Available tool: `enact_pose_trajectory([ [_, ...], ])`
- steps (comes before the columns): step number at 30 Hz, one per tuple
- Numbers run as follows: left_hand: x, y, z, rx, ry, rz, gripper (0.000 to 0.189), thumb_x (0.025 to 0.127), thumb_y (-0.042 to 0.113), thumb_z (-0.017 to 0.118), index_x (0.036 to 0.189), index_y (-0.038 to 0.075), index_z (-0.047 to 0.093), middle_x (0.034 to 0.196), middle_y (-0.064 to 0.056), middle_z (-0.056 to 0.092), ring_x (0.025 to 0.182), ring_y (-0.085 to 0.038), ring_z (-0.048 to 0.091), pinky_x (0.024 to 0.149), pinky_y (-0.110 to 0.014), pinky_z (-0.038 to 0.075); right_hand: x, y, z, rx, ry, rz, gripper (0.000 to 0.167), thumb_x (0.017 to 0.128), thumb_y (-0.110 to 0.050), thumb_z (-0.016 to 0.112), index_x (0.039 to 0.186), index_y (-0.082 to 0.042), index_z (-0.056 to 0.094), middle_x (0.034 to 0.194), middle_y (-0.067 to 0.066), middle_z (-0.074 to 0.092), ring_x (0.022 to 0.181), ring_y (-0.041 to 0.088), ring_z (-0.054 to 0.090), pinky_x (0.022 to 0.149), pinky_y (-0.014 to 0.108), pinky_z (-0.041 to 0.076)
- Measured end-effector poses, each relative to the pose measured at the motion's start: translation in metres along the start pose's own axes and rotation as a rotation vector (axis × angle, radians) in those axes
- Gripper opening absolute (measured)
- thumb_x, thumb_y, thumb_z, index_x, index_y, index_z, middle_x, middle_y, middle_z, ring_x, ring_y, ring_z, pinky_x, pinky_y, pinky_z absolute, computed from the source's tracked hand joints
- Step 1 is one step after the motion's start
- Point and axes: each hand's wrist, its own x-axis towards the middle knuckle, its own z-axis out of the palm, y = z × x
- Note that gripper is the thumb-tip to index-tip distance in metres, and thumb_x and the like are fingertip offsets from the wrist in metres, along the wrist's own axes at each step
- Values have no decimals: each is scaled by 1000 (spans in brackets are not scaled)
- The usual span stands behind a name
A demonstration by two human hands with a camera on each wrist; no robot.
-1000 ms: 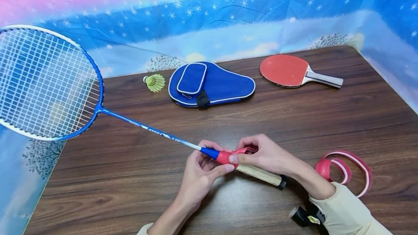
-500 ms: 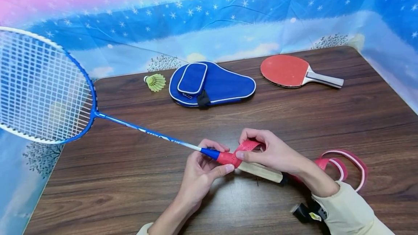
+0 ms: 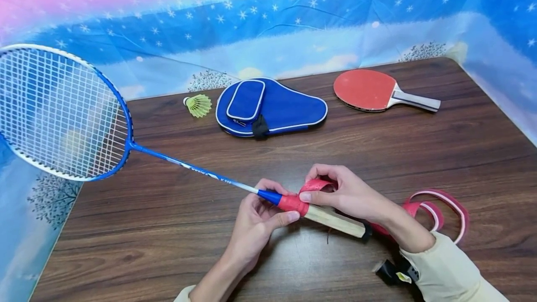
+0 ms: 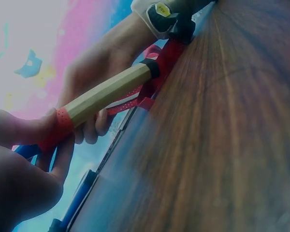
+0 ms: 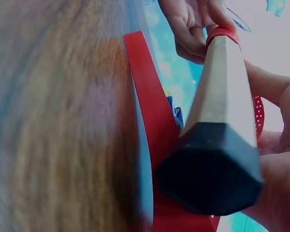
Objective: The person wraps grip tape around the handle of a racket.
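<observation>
In the head view, a blue and white badminton racket (image 3: 168, 158) is held up with its strung head at the left. My left hand (image 3: 253, 227) grips its handle where red perforated grip tape (image 3: 289, 203) is wound round the upper part. My right hand (image 3: 356, 195) pinches the tape's free length beside the winding, thumb on top. Below the winding, the pale wooden handle (image 4: 108, 94) is bare in the left wrist view. Its black butt cap (image 5: 210, 169) faces the right wrist camera. Loose tape loops (image 3: 461, 213) lie right of my right forearm.
Along the back of the brown table (image 3: 147, 255) lie a yellow shuttlecock (image 3: 198, 106), a blue paddle case (image 3: 289, 108) with a small pouch on it, and a red table tennis paddle (image 3: 365, 90). A patterned cloth (image 3: 268, 22) hangs behind.
My right hand has risen slightly, drawing the tape round the handle. The loose loops have slid a little left. The racket head dipped left, then came back; my left hand keeps its grip.
</observation>
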Motion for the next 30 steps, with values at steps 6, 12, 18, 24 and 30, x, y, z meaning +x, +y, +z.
enact_pose_trajectory([
  [6,0,0,-1,31,15,-2,36,79,-9,76,108,-2,56,109,-21,63,99,-32,62,89,-33,52,2,4,1,109,-87,94,20,93,-33,69,101,-14,64,91,8,60,83,23,52,69,30,41],
  [12,0,1,-1,51,10,-15,37,77,-10,77,107,-1,57,109,-20,65,100,-32,61,89,-33,51,0,6,-3,294,-265,207,34,98,-30,61,120,-5,59,104,19,63,92,30,63,77,31,50],
  [18,0,2,-1,60,-10,-27,40,78,-11,76,110,1,55,111,-18,65,102,-31,61,89,-33,51,-1,7,-5,496,-378,243,45,102,-23,56,134,7,48,104,34,64,86,35,70,77,35,57],
  [24,1,1,-1,44,-29,-32,47,80,-13,72,120,-1,51,117,-19,62,107,-31,59,94,-33,49,-2,6,-2,486,-327,209,42,100,-20,60,129,7,51,98,32,65,79,32,70,73,37,58],
  [30,1,1,-2,42,-22,-45,55,82,-16,68,130,1,50,128,-25,51,116,-29,53,102,-33,44,0,4,3,362,-230,139,28,96,-21,66,116,-2,60,97,30,61,73,35,65,68,47,58],
])
